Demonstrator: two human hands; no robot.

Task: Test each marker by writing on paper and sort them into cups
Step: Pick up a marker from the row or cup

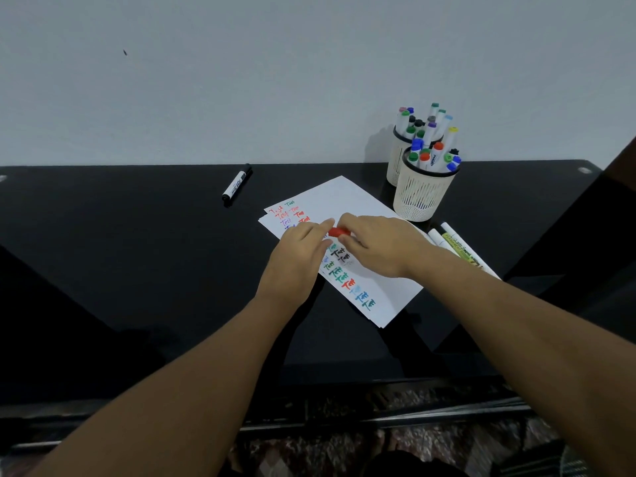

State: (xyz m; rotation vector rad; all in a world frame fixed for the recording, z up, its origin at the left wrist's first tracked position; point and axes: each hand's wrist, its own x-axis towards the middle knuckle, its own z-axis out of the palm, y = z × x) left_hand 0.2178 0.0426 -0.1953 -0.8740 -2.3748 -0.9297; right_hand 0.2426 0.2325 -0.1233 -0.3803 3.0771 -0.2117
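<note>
I see a red marker (338, 232) pinched between my left hand (298, 251) and right hand (377, 243), together over the paper (358, 201).

1. The bench (137, 270) is black and glossy, smooth.
2. The paper (347, 201) is white and matt.
3. The cups (421, 197) are cream perforated plastic.
4. The markers (236, 186) have smooth plastic barrels.

Red marker (338, 232) mostly hidden between the hands, only its red end showing. Written words on the paper (347, 201) partly covered by both hands. Markers (457, 247) beside the front cup (421, 197) partly behind the right forearm, labels too small to read. Rear cup (395, 160) half hidden.
</note>
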